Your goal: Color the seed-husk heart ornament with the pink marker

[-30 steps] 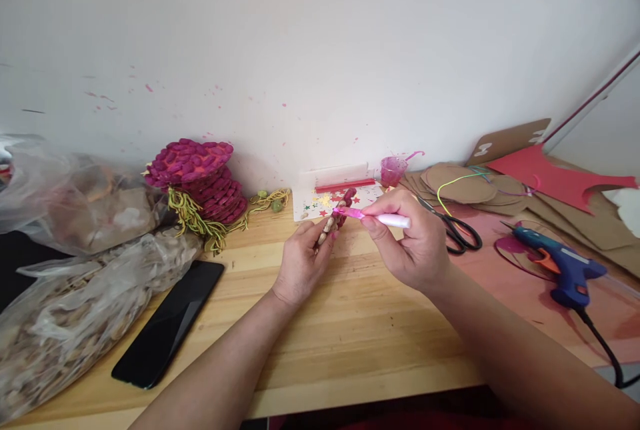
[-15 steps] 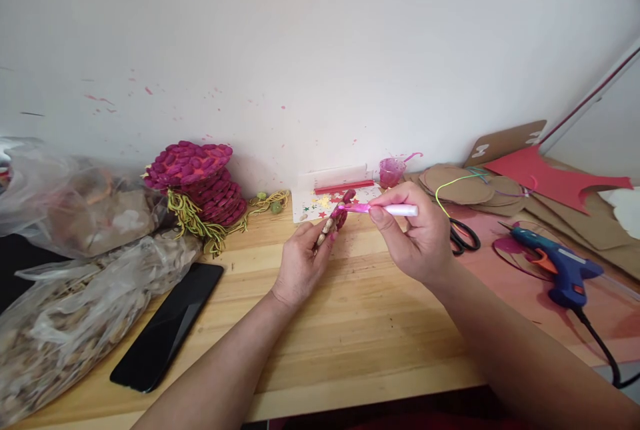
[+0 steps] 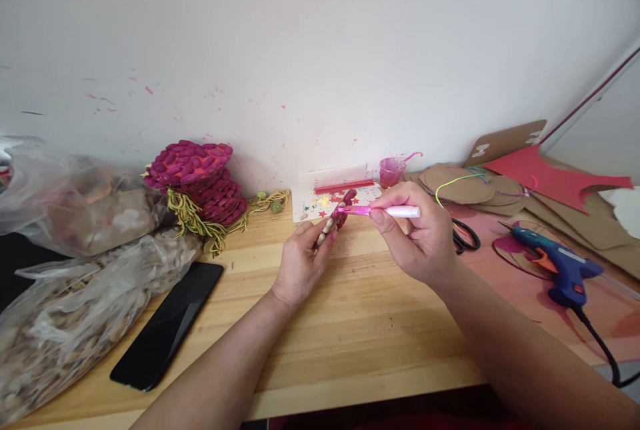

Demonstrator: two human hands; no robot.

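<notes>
Pinching a white-handled pink brush [image 3: 387, 211], right hand [image 3: 425, 243] has nudged its tip up. Left hand [image 3: 300, 263] still grips the magenta-and-tan shell piece [image 3: 333, 220].

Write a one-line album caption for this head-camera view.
Left hand holds a shell-studded piece while the right hand touches a pink-tipped tool to it.

The counter [image 3: 350, 330] is made of pale wood in glued strips, smooth with a soft sheen. The paintbrush [image 3: 400, 211] is fitted with a smooth white plastic handle, stained pink toward the tip. The shell-covered piece [image 3: 333, 220] is rough and knobbly, part bare beige, part coated in matt magenta; its backing cannot be made out. The phone [image 3: 167, 327] is faced in glossy black. The bags [image 3: 75, 310] are made of thin, crinkled clear plastic. The cardboard discs [image 3: 460, 183] are matt brown, and the glue gun [image 3: 563, 270] is cased in blue plastic.
</notes>
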